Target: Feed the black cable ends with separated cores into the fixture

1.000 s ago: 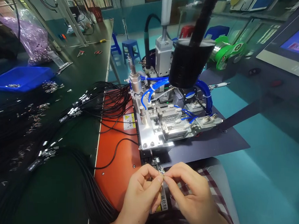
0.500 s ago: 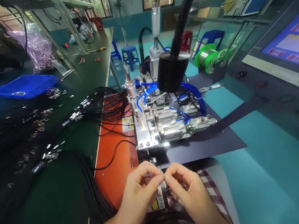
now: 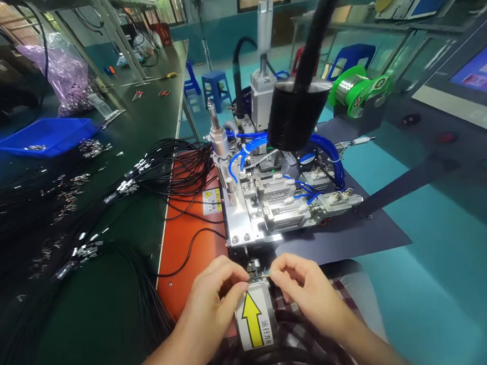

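Just in front of the machine (image 3: 240, 221), a thin dark cable (image 3: 256, 278) with small coloured wires at its right end spans the gap between my hands. My left hand (image 3: 220, 295) pinches its left part between thumb and forefinger. On the other side my right hand (image 3: 298, 281) pinches the coloured wire ends with thumb and fingertips. Below the cable lies a metal plate with a yellow arrow label (image 3: 253, 321). A small metal fixture (image 3: 253, 265) sits right behind the cable.
Bundles of black cables (image 3: 184, 164) run from the dark green table (image 3: 89, 304) over the orange surface (image 3: 185, 242). A black cylinder (image 3: 297, 115) hangs over the machine. A blue tray (image 3: 48, 138) stands left; a green solder spool (image 3: 351, 89) is at the back right.
My hands have moved apart from touching fingertips, and the cable and arrow label now show between them. The whole view has shifted slightly, with the machine further right.
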Demonstrator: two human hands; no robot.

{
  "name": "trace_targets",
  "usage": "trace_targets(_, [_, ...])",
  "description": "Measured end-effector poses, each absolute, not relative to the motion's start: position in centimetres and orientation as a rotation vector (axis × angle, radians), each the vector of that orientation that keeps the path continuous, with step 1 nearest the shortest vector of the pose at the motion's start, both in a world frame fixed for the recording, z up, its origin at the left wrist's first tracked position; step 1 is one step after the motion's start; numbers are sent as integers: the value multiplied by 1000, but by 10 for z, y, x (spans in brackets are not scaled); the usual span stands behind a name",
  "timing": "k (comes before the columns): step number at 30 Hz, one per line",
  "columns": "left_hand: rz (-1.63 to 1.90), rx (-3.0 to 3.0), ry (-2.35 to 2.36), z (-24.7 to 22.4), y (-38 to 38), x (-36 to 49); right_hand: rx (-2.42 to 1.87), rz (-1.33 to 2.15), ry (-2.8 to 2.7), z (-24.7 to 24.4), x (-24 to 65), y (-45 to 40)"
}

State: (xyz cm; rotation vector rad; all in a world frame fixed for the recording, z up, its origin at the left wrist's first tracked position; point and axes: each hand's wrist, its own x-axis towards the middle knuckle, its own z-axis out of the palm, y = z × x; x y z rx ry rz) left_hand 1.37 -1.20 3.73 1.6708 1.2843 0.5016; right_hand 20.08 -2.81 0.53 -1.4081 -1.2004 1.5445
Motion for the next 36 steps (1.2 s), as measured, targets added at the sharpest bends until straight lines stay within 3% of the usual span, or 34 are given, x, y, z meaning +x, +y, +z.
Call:
trace_targets(11, [294, 2539, 977, 11, 11, -5, -1396, 1602, -1164, -13, 197, -8])
trace_targets(36, [86, 2692, 975, 8, 11, -6, -1480, 1571, -1231, -22, 194, -4])
